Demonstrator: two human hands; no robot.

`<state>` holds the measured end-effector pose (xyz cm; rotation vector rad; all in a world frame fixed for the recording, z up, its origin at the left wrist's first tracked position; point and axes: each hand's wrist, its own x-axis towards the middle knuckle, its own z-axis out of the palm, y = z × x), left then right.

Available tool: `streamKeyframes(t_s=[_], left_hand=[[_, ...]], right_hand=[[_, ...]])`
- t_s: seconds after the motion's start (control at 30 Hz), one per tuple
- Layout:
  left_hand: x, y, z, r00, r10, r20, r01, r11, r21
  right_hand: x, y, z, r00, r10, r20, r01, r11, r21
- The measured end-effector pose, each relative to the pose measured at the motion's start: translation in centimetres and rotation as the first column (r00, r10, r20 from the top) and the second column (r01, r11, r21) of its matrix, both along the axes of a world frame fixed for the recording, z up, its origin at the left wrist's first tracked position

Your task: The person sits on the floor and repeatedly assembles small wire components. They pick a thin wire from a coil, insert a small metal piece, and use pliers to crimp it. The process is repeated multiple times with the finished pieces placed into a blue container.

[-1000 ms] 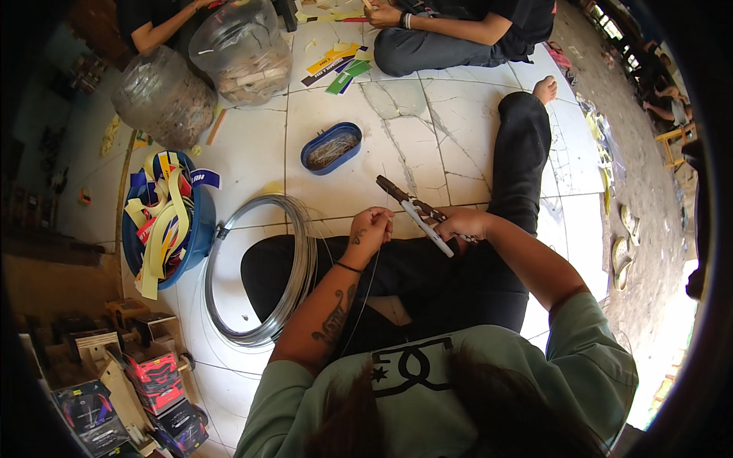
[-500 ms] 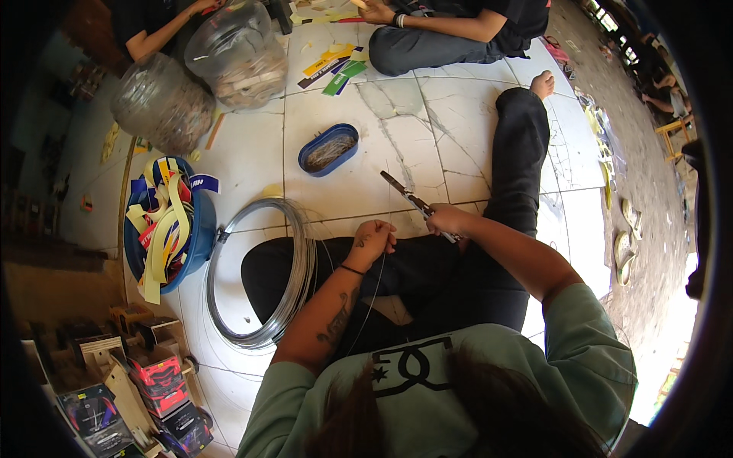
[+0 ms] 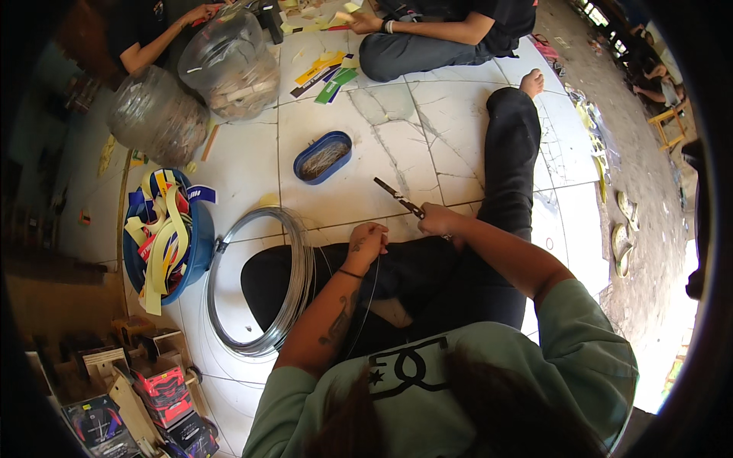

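Wire (image 3: 372,294), thin and silvery, runs down from the left hand (image 3: 368,243), which is curled into a loose fist pinching it right over the black-trousered lap. Just to the right of that, the right hand (image 3: 439,220) is wrapped tight around the handles of a pair of pliers (image 3: 398,197), tips poking up and away toward the white floor tiles (image 3: 252,164). Left of the left hand sits a big coil of the same wire (image 3: 294,294), leaning on the knee. Further left there's a blue bucket (image 3: 200,248) stuffed with yellow, red and blue strips. Up past both hands is a small blue oval tray (image 3: 323,157), and beyond it flat yellow, green and purple labels (image 3: 330,76). Small red-and-black boxes (image 3: 164,382) sit down low on the left.
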<state>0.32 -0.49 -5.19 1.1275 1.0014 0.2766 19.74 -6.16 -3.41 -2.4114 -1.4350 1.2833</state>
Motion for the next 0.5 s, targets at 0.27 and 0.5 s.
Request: streamKeyframes(t_s=[0.27,0.5], left_hand=[[-1.9,2.3,2.3,0.94,0.292,0.178,-0.295,0.955,-0.007],[-1.7,2.2,2.8,0.944,0.273,0.183,-0.275,0.961,-0.017]], right_hand=[[-2.2,0.9,-1.4,0.827,0.266,0.495,-0.403,0.895,0.193],[-1.7,2.3,-3.7,0.885,0.157,0.439,-0.321,0.888,0.328]])
